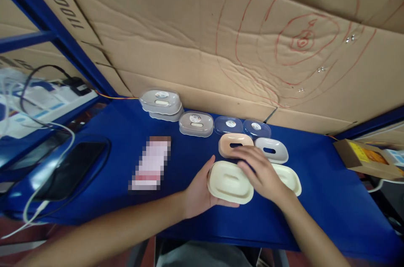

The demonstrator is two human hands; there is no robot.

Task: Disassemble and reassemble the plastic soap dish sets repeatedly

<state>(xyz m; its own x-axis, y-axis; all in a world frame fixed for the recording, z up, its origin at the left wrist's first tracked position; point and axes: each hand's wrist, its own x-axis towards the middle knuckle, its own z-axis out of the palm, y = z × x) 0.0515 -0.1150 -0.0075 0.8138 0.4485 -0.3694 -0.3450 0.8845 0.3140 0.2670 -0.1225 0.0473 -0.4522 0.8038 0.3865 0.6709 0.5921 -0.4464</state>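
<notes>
My left hand (pixel 200 191) is closed around a cream oval soap dish (pixel 232 183), its thumb at the left rim and its fingers underneath. The dish has a raised rib in its middle. My right hand (pixel 260 170) hovers at the dish's upper right edge with its fingers stretched out; whether they touch it I cannot tell. Just behind those fingers is a peach tray (pixel 225 145) with an oval slot, partly hidden. A white tray (pixel 279 151) with a similar slot stands beside it. Partly covered by my right wrist, another cream dish (pixel 295 181) lies on the blue table (pixel 189 229).
Clear lids with round stickers line the back: a stacked pair (pixel 160 101), a single soap box (pixel 196 126) and two flat lids (pixel 229 124). A blurred-out phone-like item (pixel 151 164) lies left. Farther left are a black phone (pixel 71 170) and cables. An open carton (pixel 362 159) sits right.
</notes>
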